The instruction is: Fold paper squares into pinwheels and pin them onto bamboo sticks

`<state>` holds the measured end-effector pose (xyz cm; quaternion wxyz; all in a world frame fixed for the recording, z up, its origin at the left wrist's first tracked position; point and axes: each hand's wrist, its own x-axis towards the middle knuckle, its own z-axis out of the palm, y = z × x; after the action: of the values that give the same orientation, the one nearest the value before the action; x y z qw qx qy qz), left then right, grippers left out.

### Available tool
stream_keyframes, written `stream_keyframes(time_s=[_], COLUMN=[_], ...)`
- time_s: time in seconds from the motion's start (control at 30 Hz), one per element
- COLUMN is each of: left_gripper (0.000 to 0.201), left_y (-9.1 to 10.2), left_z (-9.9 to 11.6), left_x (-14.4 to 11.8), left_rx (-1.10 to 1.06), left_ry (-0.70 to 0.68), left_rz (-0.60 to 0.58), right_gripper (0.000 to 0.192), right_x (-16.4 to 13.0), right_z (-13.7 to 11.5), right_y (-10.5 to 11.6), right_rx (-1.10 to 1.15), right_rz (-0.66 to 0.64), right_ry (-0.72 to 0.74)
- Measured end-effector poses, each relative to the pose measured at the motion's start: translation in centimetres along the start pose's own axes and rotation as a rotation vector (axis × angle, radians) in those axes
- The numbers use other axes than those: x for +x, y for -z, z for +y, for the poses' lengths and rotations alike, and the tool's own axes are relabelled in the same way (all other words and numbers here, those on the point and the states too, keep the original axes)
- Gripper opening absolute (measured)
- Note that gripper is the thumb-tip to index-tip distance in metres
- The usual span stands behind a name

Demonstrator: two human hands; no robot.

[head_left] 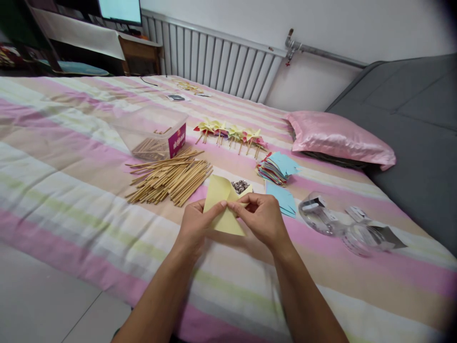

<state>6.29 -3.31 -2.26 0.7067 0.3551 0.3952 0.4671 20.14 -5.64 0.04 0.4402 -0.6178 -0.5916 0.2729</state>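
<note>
My left hand (195, 223) and my right hand (260, 215) both pinch a yellow sheet of paper (222, 190), partly folded, above the striped bed cover (71, 157). Their fingertips meet at the paper's middle. Just behind the paper lies a small heap of metal pins (240, 186). A blue paper sheet (283, 197) lies right of my right hand. A pile of wooden sticks (171, 176) spreads out to the left.
A clear plastic box (153, 131) holds more sticks. Several finished paper pinwheels (232, 133) lie in a row behind. A stack of coloured paper (276, 167), crumpled clear packaging (342, 221), a pink pillow (339, 138), a grey headboard and a radiator are also there.
</note>
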Motion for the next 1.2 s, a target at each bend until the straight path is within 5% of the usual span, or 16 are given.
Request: stream_keyframes(time_s=[0.53, 0.8, 1.2], left_gripper=[0.023, 0.027, 0.031], left_y=[-0.4, -1.0, -1.0], left_z=[-0.2, 0.0, -0.5], left_x=[0.1, -0.2, -0.4], left_rx=[-0.073, -0.169, -0.098], left_ry=[-0.035, -0.053, 0.033], left_rz=[0.068, 0.143, 0.038], right_gripper=[0.023, 0.075, 0.065], right_x=[-0.2, -0.1, 0.4], right_z=[-0.2, 0.0, 0.6], right_y=[-0.3, -1.4, -0.6], right_rx=[0.071, 0.441, 0.586], right_rz=[0.026, 0.029, 0.011], right_ry=[0.004, -0.103, -0.207])
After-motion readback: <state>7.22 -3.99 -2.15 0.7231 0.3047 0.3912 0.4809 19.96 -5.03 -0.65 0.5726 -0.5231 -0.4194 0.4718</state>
